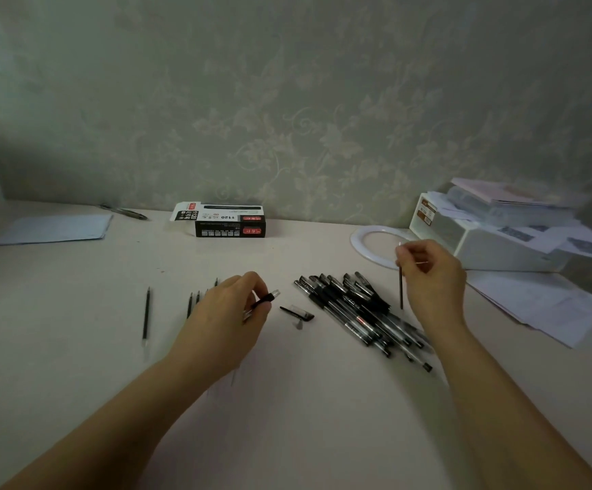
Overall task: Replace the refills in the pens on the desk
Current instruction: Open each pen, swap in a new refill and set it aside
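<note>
While right hand point(428, 274) pinches refill point(401, 291), left hand point(230, 313) grips barrel point(264, 300)

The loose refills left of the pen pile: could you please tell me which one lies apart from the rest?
The leftmost refill, alone on the desk; the others cluster by the left hand.

Refills point(195, 300) (partly) behind left hands point(229, 313).

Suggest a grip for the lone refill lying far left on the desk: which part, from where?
Probably pinch the refill mid-shaft from above, fingers on its left and right sides. It lies flat, pointing away from the camera, with bare desk on both sides, apart from the other refills.
</note>
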The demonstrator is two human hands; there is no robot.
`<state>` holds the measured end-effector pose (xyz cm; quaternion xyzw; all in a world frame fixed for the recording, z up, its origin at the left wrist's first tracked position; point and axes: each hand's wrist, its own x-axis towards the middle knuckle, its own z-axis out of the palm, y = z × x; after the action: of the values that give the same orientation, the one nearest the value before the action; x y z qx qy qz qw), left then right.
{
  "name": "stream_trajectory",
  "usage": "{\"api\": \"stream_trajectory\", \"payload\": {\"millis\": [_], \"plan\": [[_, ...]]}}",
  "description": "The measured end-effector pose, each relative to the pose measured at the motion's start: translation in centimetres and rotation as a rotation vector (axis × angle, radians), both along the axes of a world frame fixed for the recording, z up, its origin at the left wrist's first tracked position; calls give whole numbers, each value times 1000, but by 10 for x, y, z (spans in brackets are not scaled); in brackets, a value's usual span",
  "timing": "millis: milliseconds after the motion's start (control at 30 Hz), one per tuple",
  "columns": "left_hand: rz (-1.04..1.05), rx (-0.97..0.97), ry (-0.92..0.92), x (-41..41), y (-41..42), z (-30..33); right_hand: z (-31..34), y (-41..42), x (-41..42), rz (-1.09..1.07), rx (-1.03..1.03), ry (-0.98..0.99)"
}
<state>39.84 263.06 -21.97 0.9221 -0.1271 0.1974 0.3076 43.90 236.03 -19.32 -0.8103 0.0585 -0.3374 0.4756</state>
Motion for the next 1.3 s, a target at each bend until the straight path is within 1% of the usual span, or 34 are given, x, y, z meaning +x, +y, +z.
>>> {"api": "stream_trajectory", "payload": {"millis": [100, 167, 233, 367, 433, 533, 600, 667, 733, 867, 967, 1067, 1133, 1300], "plan": [[84, 7, 35, 3, 5, -4, -14, -5, 8, 3, -86, 200], [121, 29, 54, 4, 8, -6, -22, -5, 11, 24, -83, 318], [130, 44, 64, 5, 9, -7, -25, -5, 12, 31, -54, 373], [120, 63, 62, 6, 9, -8, -25, -7, 15, 24, 13, 418], [116, 68, 60, 6, 9, -9, -25, -9, 17, 36, 141, 445], [117, 62, 52, 6, 10, -10, -20, -12, 18, 109, 401, 447], [118, 62, 45, 7, 10, -10, -13, -16, 19, 106, 471, 405], [120, 65, 40, 7, 11, -10, -8, -21, 20, 94, 479, 360], [118, 65, 40, 7, 10, -10, -7, -23, 19, 79, 420, 336], [115, 66, 36, 7, 10, -10, -14, -24, 20, 39, 221, 353], [122, 54, 35, 7, 10, -10, -18, -22, 20, 2, 21, 353], [125, 55, 39, 7, 10, -10, -22, -20, 16, 34, -117, 367], [124, 50, 43, 7, 10, -10, -23, -18, 15, 48, -174, 378], [129, 50, 49, 7, 10, -10, -23, -16, 15, 57, -229, 382]]}}
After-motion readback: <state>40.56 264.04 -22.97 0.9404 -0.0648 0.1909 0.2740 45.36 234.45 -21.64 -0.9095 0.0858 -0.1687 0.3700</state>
